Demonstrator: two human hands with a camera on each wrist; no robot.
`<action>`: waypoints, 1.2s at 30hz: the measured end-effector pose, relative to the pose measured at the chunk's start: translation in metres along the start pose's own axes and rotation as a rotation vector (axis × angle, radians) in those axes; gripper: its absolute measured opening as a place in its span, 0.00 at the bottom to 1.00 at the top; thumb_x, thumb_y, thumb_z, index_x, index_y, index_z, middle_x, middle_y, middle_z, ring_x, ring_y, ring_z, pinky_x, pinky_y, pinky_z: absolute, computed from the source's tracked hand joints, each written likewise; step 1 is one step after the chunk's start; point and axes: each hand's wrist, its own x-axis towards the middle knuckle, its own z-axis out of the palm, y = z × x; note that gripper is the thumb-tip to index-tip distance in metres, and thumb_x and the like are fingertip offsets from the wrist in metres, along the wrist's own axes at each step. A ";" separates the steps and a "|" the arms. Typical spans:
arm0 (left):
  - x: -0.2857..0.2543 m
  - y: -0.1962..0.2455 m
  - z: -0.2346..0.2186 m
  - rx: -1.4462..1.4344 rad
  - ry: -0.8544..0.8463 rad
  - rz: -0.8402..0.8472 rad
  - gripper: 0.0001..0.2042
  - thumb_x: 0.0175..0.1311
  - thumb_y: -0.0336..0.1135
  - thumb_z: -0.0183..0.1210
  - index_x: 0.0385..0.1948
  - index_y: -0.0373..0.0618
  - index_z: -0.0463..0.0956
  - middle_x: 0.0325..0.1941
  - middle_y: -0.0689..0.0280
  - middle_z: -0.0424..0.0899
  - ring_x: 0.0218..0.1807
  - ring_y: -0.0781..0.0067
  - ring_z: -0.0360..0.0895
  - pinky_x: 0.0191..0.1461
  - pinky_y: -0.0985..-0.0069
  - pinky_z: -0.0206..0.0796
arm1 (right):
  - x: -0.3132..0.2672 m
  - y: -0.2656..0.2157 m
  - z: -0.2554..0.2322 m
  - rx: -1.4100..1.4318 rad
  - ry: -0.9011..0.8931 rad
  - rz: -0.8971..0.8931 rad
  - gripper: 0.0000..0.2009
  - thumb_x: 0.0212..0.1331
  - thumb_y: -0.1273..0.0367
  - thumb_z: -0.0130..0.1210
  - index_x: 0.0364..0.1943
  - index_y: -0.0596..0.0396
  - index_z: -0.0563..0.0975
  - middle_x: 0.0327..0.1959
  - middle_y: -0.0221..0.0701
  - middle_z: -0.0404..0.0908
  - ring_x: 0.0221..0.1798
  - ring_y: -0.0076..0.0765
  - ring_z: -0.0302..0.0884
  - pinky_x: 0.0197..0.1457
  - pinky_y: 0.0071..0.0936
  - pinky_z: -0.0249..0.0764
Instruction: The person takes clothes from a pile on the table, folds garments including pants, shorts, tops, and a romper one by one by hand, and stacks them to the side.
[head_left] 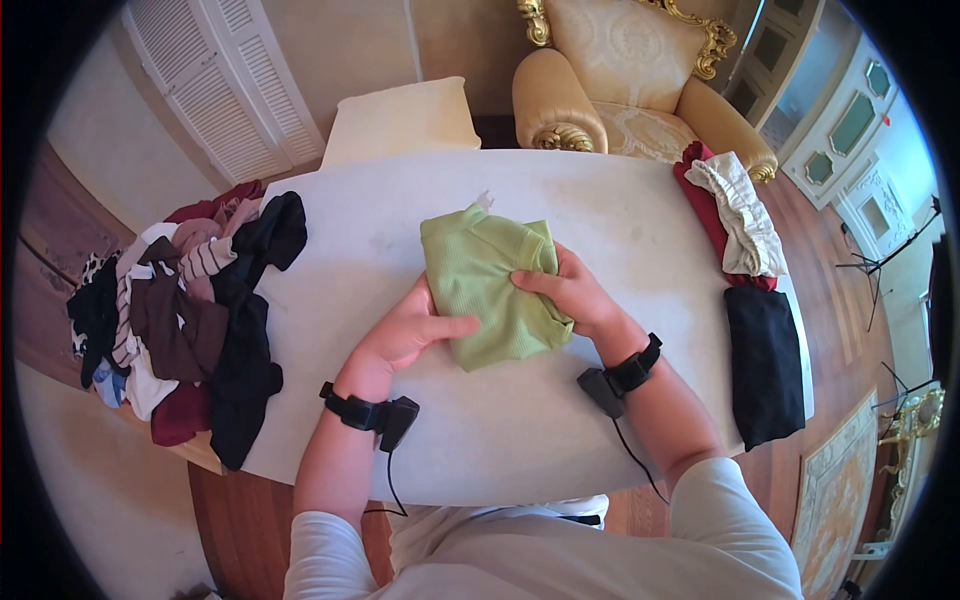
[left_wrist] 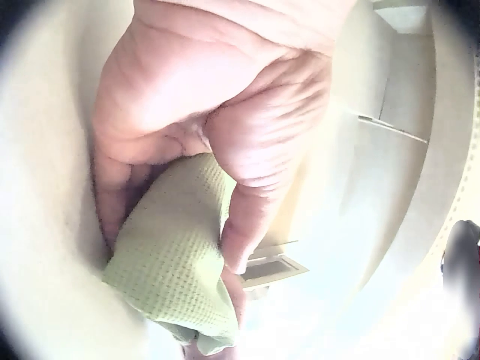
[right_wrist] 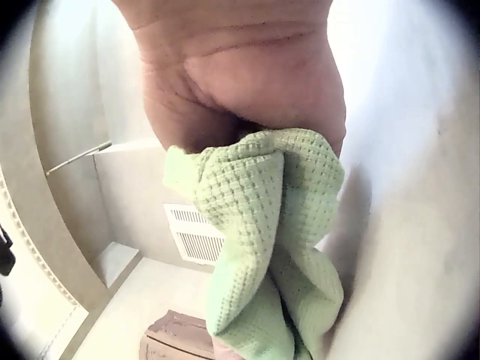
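A light green waffle-knit garment (head_left: 485, 265), bunched into a loose folded bundle, is held between both hands over the middle of the white table. My left hand (head_left: 405, 325) grips its left side, thumb on top and fingers underneath. On the opposite side, my right hand (head_left: 583, 293) pinches the cloth with the thumb laid over the front. In the left wrist view the knit fabric (left_wrist: 172, 240) comes out between thumb and fingers. Folded layers of the cloth (right_wrist: 244, 187) hang below the palm in the right wrist view, hiding most of the right fingers.
A heap of mixed clothes (head_left: 180, 310) covers the table's left end. Along the right edge lie a folded black garment (head_left: 765, 365) and a white garment (head_left: 740, 215) on red cloth. Beyond the far edge stand a gold armchair (head_left: 625, 60) and a cream-topped stool (head_left: 400, 120).
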 end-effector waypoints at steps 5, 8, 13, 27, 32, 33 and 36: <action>0.003 -0.007 -0.004 0.253 0.009 0.089 0.52 0.52 0.26 0.73 0.78 0.44 0.45 0.75 0.61 0.62 0.77 0.64 0.59 0.79 0.63 0.53 | 0.000 -0.004 -0.009 0.005 -0.094 0.070 0.23 0.68 0.74 0.57 0.66 0.63 0.70 0.60 0.35 0.80 0.58 0.31 0.81 0.64 0.31 0.77; 0.002 -0.006 -0.005 0.234 0.021 0.133 0.50 0.54 0.24 0.70 0.79 0.45 0.46 0.76 0.64 0.63 0.77 0.68 0.60 0.78 0.66 0.56 | 0.000 -0.004 -0.008 0.101 -0.091 0.057 0.23 0.68 0.74 0.57 0.66 0.63 0.70 0.60 0.36 0.81 0.58 0.32 0.81 0.63 0.33 0.78; 0.004 -0.006 0.000 0.161 0.072 0.137 0.58 0.55 0.26 0.73 0.80 0.45 0.33 0.72 0.56 0.66 0.72 0.64 0.68 0.75 0.65 0.61 | 0.005 0.001 -0.021 0.171 -0.028 0.130 0.22 0.68 0.76 0.57 0.66 0.62 0.71 0.59 0.37 0.81 0.58 0.35 0.82 0.61 0.35 0.80; 0.004 -0.007 -0.004 0.120 0.130 -0.051 0.52 0.62 0.32 0.71 0.80 0.46 0.37 0.68 0.55 0.73 0.67 0.66 0.74 0.68 0.64 0.69 | 0.001 -0.003 -0.018 0.209 -0.084 0.116 0.27 0.64 0.80 0.58 0.69 0.58 0.68 0.63 0.37 0.78 0.63 0.38 0.79 0.67 0.39 0.76; 0.009 -0.017 -0.012 0.145 -0.012 0.063 0.29 0.69 0.33 0.65 0.68 0.35 0.64 0.65 0.60 0.77 0.63 0.69 0.77 0.65 0.67 0.73 | -0.001 0.001 -0.018 0.152 -0.193 0.162 0.28 0.66 0.78 0.57 0.70 0.59 0.66 0.65 0.36 0.77 0.64 0.38 0.78 0.69 0.38 0.75; 0.010 -0.016 -0.011 0.151 -0.011 0.073 0.27 0.70 0.33 0.65 0.67 0.35 0.66 0.64 0.61 0.78 0.62 0.69 0.78 0.65 0.68 0.73 | -0.004 -0.006 -0.017 0.126 -0.204 0.171 0.28 0.66 0.78 0.57 0.71 0.58 0.65 0.65 0.36 0.77 0.64 0.38 0.78 0.69 0.38 0.75; 0.009 -0.015 -0.013 0.101 0.086 0.025 0.25 0.72 0.35 0.63 0.66 0.36 0.66 0.62 0.60 0.79 0.60 0.69 0.79 0.64 0.67 0.74 | -0.003 -0.002 -0.020 0.189 -0.257 0.119 0.30 0.66 0.77 0.57 0.72 0.57 0.63 0.65 0.36 0.77 0.65 0.38 0.78 0.69 0.38 0.76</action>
